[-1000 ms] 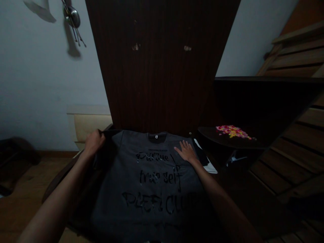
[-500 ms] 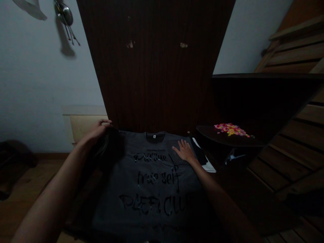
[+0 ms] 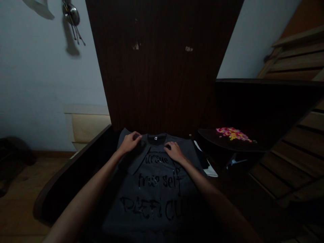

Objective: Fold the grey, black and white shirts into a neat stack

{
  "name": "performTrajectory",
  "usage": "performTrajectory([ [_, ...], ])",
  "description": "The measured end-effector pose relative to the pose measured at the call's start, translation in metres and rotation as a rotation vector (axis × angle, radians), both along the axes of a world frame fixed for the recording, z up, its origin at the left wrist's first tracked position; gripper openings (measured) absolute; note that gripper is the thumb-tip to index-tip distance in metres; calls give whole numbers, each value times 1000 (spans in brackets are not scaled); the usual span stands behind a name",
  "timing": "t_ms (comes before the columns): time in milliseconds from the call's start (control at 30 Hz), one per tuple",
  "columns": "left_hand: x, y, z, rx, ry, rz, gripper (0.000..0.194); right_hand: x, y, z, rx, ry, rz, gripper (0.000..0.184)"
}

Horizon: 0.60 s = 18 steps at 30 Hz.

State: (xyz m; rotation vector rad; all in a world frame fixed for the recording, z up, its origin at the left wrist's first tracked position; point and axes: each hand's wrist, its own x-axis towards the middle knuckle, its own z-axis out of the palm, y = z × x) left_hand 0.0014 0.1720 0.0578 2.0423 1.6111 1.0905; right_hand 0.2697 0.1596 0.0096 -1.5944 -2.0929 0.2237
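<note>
A dark grey T-shirt (image 3: 152, 189) with glossy black lettering lies spread on a dark surface, its collar and small white label away from me. Its left side is turned inward over the front, covering part of the top line of lettering. My left hand (image 3: 129, 142) is at the top of that turned-in part, left of the collar, with its fingers curled on the cloth. Just right of the collar, my right hand (image 3: 174, 152) rests on the shirt front with loosely bent, parted fingers. The cloth under both palms is hidden.
Dark and white cloth (image 3: 211, 170) shows beyond the shirt's right edge. A dark wooden panel (image 3: 162, 84) rises behind. On the right, a small shelf (image 3: 207, 135) bears pink and yellow bits (image 3: 234, 133). A raised dark edge (image 3: 73, 168) borders the left.
My left hand has come inward from the far left, and the shirt's left side is now turned over the front. My right hand has slid left toward the collar, its fingers more bent.
</note>
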Motion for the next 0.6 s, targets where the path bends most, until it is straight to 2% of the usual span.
performTrajectory([
  [67,-21,3,8,151,3,246,27,-18,-1,-2,-12,134,92,24],
  [133,-41,8,15,201,-14,445,26,-38,0,-4,-58,252,143,25],
  [200,-58,13,18,134,-57,512,23,-59,4,-6,-108,317,146,29],
  [267,-70,18,16,-28,-175,453,20,-77,8,-8,-148,321,123,36],
  [367,-76,22,7,-218,-349,322,26,-98,15,-10,-200,316,61,45],
  [467,-75,22,1,-265,-400,284,32,-109,20,-10,-237,345,-9,42],
  [600,-74,25,-1,-279,-453,275,31,-113,22,-10,-279,423,-58,26],
])
